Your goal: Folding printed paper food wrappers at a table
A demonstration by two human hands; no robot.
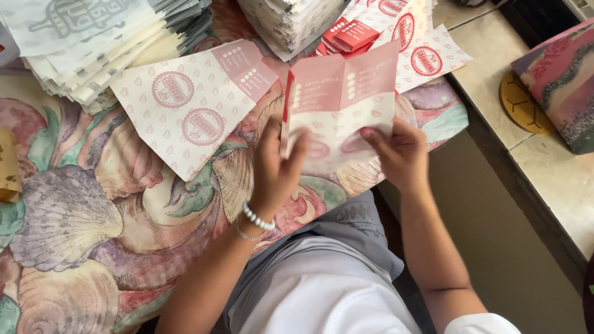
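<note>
Your lap in grey cloth (322, 272) sat closest to the cam, w/ your forearms rising from it toward the shell-print tablecloth (93, 216). Your left hand (276, 166) was closed on the lower left edge of a pink-and-white paper bag (342, 102), thumb in front, fingers curled behind; a white bead bracelet (257, 218) sat on that wrist. Your right hand (399, 151) pinched the bag's lower right edge, thumb on the front face. The bag was held up betw. both hands, above the tablecloth's near edge, its pink top panel pointing away from you, slightly blurred. Left of the bag, a flat printed paper sheet (185, 105) lay on the tablecloth, not touching your hands. Beyond that, at the cloth's far left, a stack of pale folded bags (93, 49). Behind the held bag, small red cartons (352, 36) on more printed sheets. Right of the tablecloth, a stone ledge (557, 179), well apart.
</note>
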